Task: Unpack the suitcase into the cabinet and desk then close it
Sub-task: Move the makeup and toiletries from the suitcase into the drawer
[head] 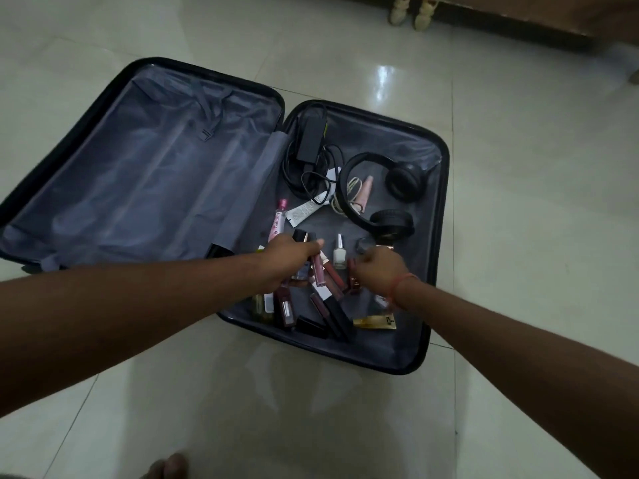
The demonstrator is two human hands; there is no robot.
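Note:
A black suitcase (436,209) with grey lining lies wide open on the tiled floor. Its left half holds nothing; its right half holds black headphones (403,179), a black charger with cables (311,133), a white nail polish bottle (340,252) and several lip gloss tubes (320,276) and small cosmetics. My left hand (287,261) is closed around a few dark cosmetic tubes above the pile. My right hand (378,271), with a red thread at the wrist, is curled over the cosmetics beside a dark red tube; what it holds is hidden.
Glossy white floor tiles surround the suitcase. Pale carved furniture legs (415,12) and a dark wooden edge (539,22) stand at the top right. My toes (169,466) show at the bottom edge.

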